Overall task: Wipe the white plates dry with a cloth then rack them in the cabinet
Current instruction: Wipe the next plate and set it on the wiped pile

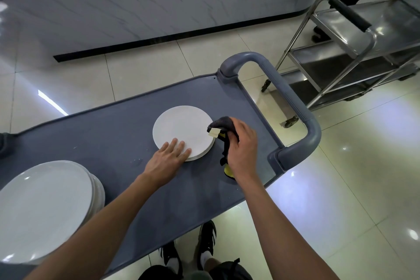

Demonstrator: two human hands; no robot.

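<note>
A small stack of white plates (181, 128) lies upside down on the grey cart top (113, 134). My left hand (168, 158) rests flat on the near edge of the top plate, fingers straight. My right hand (242, 145) grips a dark grey and yellow cloth (223, 127) just right of the plates, the cloth hanging down to the cart top. A taller stack of white plates (45, 209) stands face up at the near left of the cart.
The cart's grey loop handle (293, 102) rises at the right end. A steel trolley (363, 48) stands on the tiled floor beyond it, with a person's legs behind. A marble-faced counter wall runs along the back. My feet show below the cart's near edge.
</note>
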